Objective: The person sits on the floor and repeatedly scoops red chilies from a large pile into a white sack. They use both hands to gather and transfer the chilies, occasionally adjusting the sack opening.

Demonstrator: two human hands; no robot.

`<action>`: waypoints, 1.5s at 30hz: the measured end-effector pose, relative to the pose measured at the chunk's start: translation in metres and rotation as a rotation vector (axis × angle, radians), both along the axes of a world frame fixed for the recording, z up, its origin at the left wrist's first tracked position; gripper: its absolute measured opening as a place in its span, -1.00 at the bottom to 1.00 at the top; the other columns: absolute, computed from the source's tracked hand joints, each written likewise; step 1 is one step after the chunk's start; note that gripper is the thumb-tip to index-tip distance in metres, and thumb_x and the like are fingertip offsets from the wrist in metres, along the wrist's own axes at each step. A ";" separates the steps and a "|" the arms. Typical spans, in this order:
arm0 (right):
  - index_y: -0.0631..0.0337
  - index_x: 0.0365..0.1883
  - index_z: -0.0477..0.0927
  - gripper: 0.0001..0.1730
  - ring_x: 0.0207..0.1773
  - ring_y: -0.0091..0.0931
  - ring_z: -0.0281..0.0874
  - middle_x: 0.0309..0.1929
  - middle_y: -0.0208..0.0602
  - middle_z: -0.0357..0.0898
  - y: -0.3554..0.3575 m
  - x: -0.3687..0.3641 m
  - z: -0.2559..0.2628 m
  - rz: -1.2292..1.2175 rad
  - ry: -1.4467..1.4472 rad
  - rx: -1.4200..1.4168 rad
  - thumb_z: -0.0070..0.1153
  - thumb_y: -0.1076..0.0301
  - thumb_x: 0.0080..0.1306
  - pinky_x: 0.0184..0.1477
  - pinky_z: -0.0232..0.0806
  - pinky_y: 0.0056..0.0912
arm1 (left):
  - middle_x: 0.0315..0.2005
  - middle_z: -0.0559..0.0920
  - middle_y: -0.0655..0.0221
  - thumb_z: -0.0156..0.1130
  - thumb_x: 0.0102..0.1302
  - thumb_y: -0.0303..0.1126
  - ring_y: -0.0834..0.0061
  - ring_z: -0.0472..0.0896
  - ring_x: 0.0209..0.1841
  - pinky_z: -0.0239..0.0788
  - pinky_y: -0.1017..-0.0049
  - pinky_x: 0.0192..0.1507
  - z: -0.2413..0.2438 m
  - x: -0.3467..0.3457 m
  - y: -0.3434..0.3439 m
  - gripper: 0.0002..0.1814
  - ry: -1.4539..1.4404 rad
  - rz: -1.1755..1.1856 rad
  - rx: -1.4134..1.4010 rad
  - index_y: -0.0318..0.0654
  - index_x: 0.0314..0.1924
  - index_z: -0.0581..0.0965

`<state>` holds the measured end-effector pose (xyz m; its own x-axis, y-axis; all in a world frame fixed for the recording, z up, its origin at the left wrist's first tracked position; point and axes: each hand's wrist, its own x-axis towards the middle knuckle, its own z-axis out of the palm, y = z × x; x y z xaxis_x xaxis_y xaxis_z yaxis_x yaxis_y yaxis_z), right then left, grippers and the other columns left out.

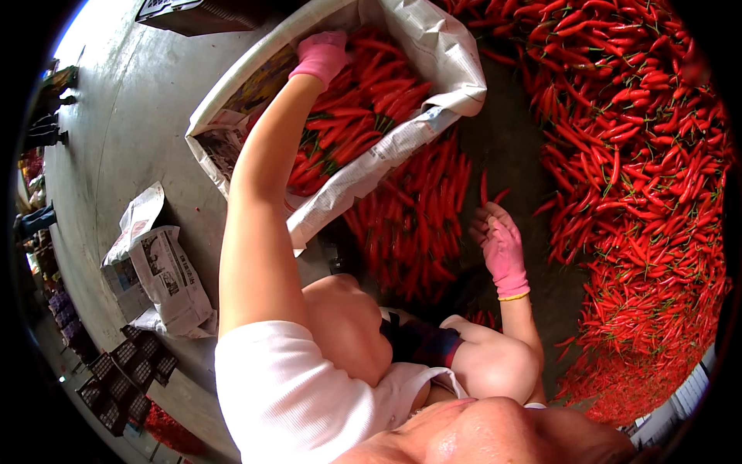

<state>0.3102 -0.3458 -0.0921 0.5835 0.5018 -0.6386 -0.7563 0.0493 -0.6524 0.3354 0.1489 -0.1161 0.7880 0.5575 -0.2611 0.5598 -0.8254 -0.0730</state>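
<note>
My left hand (322,55), in a pink glove, is inside a crate or basket lined with newspaper (371,168), at the far end of the red chili peppers (359,110) lying in it. Its fingers are partly hidden, so its hold is unclear. To the right, my right hand (503,246), in a pink glove with bare fingertips, is over the dark floor with its fingers loosely bent and apart. Two loose red chilies (484,187) lie just beyond its fingertips. Between this hand and the lined container spreads a heap of chilies (414,214), roughly lined up.
A large pile of red chilies (632,145) curves along the right side. Folded newspaper sheets (171,278) lie on the concrete floor at left. Dark plastic crates (130,371) stand at lower left, another crate (191,14) at the top. People's legs (43,130) show at the far left.
</note>
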 end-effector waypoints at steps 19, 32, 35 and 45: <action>0.26 0.15 0.53 -0.55 -0.19 -0.70 0.47 -0.21 -0.44 0.61 -0.105 0.013 -0.079 0.136 -0.313 -0.514 0.19 0.30 0.32 -0.19 0.34 -0.59 | 0.02 0.65 0.18 -0.10 0.40 -0.18 0.06 0.61 0.08 0.48 0.10 0.09 -0.059 -0.012 0.074 -0.65 0.137 -0.288 0.243 -0.03 0.01 0.57; 0.11 0.45 0.12 -0.11 0.11 -0.04 0.53 0.10 0.01 0.55 -0.149 0.012 -0.112 0.340 -1.107 -1.112 0.19 0.41 0.14 0.09 0.42 -0.12 | -0.26 0.63 0.19 0.25 0.25 -0.33 0.13 0.62 -0.18 0.46 0.27 -0.08 0.139 -0.032 -0.205 -0.62 -0.208 -0.942 -0.493 -0.25 0.06 0.57; 0.34 0.46 0.10 -0.08 -0.26 -0.23 0.59 -0.27 -0.06 0.56 -0.283 -0.100 -0.126 1.086 -1.229 -1.383 0.16 0.38 0.12 -0.08 0.48 -0.15 | -0.11 0.58 0.32 0.17 0.26 -0.15 0.25 0.55 0.02 0.38 0.24 0.03 0.076 -0.022 -0.256 -0.60 -0.047 -1.308 -0.425 -0.14 0.05 0.55; 0.18 0.27 0.41 -0.40 0.15 -0.09 0.50 0.08 0.02 0.54 -0.318 0.038 -0.091 0.081 -1.159 -1.007 0.17 0.13 0.30 0.15 0.39 -0.12 | -0.21 0.52 0.33 0.25 0.16 -0.23 0.22 0.48 -0.01 0.25 0.10 0.21 -0.098 -0.015 -0.398 -0.80 -0.312 -1.235 -0.483 -0.13 -0.25 0.59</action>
